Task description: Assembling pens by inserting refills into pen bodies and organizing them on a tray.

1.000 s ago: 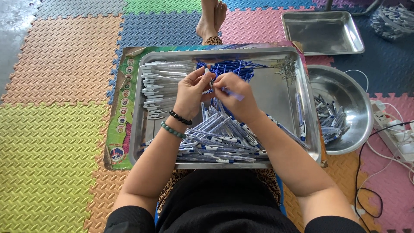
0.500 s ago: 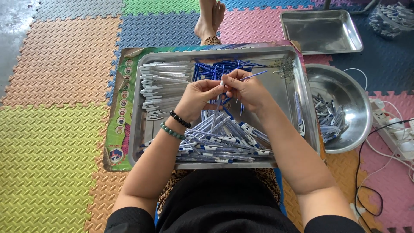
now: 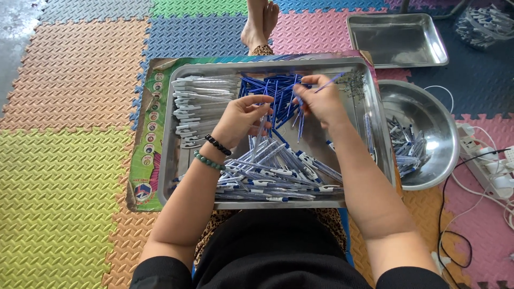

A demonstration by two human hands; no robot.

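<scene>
A large steel tray (image 3: 172,155) rests on my lap. It holds a row of clear pen barrels (image 3: 201,107) at the left, a heap of blue refills (image 3: 273,91) at the back and a pile of assembled pens (image 3: 278,174) at the front. My left hand (image 3: 243,118) pinches a clear pen barrel (image 3: 258,138) that points down. My right hand (image 3: 321,101) is over the refill heap and grips several blue refills (image 3: 300,115), one sticking up to the right.
A round steel bowl (image 3: 428,107) with pen parts sits to the right of the tray. An empty steel tray (image 3: 396,40) lies behind it. A power strip (image 3: 484,166) and cables lie at the far right. Another person's feet (image 3: 259,24) rest beyond the tray on the foam mats.
Both hands have lifted from the assembled pile toward the back of the tray. The right hand has moved over the refill heap and holds refills now.
</scene>
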